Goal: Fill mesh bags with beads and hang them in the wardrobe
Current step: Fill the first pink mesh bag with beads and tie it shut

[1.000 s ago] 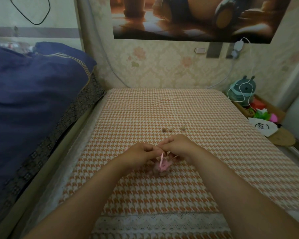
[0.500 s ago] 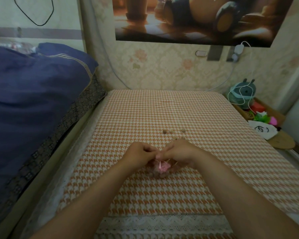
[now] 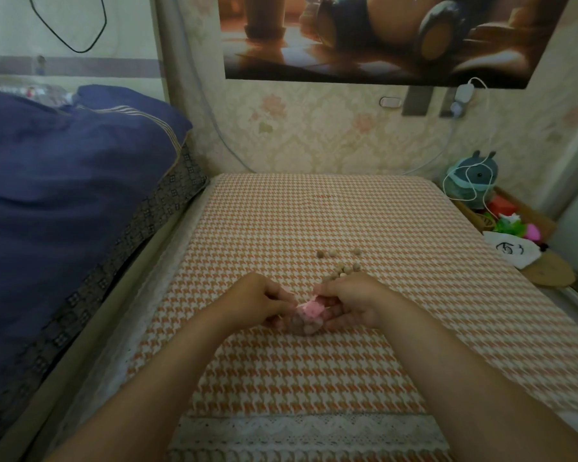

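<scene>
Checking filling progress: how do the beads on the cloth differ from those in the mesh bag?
The loose beads lie spread on the checked cloth beyond the right hand; the bagged beads sit bunched inside the mesh bag. No hand holds the loose beads; left hand and right hand hold the bagged beads. Both are small, round, brownish.

A small sheer bag (image 3: pixel 303 324), pink at its gathered neck and bulging with brown beads, sits just below the frame's centre on the desk (image 3: pixel 314 378). The left hand (image 3: pixel 261 303) and right hand (image 3: pixel 351 303) pinch its neck. Loose beads (image 3: pixel 342 272) cluster just above the right hand, with three more scattered slightly higher.
</scene>
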{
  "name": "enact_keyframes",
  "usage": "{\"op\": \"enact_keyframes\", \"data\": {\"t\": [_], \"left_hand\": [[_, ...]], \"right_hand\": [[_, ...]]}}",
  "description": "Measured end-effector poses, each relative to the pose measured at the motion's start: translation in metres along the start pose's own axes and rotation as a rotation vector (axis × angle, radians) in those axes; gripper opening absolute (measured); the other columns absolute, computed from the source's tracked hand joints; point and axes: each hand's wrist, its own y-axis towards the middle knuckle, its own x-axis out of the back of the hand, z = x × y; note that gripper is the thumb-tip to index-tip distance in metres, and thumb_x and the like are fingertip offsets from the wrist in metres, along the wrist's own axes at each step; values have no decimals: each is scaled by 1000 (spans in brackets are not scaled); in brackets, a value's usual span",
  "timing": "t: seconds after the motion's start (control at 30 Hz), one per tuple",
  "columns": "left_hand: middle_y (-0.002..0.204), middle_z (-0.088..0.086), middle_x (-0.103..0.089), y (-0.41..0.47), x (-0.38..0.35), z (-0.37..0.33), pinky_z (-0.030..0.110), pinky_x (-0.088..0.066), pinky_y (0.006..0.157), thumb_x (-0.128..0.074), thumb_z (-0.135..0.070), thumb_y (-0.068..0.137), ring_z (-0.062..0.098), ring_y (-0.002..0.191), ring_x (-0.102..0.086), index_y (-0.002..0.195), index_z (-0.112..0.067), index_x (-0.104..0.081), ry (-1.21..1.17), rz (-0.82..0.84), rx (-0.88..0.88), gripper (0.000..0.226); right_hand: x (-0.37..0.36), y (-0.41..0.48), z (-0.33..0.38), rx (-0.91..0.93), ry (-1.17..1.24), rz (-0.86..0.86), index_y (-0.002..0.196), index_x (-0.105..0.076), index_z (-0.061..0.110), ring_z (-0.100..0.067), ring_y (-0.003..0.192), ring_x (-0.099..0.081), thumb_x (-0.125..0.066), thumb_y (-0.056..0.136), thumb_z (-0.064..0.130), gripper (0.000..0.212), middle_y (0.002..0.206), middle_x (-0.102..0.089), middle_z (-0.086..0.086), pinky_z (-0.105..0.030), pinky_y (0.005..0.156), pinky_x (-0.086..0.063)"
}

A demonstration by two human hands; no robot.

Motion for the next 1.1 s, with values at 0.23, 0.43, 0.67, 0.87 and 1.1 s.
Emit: {"op": "enact_keyframes", "data": {"t": [0.23,0.43,0.67,0.87,1.1], "left_hand": [[61,-5,-70,-9,0,-2,20,-56,53,-77,-12,82,9,50,-67,82,-9,-78,194,-134,-94,3],[69,0,-72,-7,-12,1,35,-59,66,-74,-24,84,12,63,-69,73,-16,-75,208,-147,-168,14],[100,-15,-55,-3,-17,8,12,-45,70,-79,-34,77,0,83,-57,72,-24,-76,408,-233,-306,12],[108,-21,-65,7,-23,11,27,-52,75,-69,-44,80,-3,79,-57,70,-32,-70,517,-294,-295,16],[73,-11,-68,20,-31,13,32,-54,72,-67,-40,85,7,72,-64,78,-27,-70,408,-424,-177,15]], "right_hand": [[-7,2,-3,-65,144,-63,81,-58,10,-16,57,-55,-53,101,11,20,66,-57,-3,-33,55,-55],[-11,12,-9,-59,252,-130,88,-59,6,-18,58,-59,-53,98,4,12,71,-59,-7,-32,46,-57],[-17,24,-14,-43,311,-175,90,-61,5,-18,55,-60,-54,97,2,10,73,-61,-9,-27,37,-51],[-20,22,-11,-17,357,-189,88,-61,5,-18,57,-60,-55,97,3,10,72,-61,-8,-28,41,-54],[-9,3,-16,186,179,-194,86,-69,6,-26,72,-72,-66,92,7,6,76,-70,-10,-48,78,-62]]}}
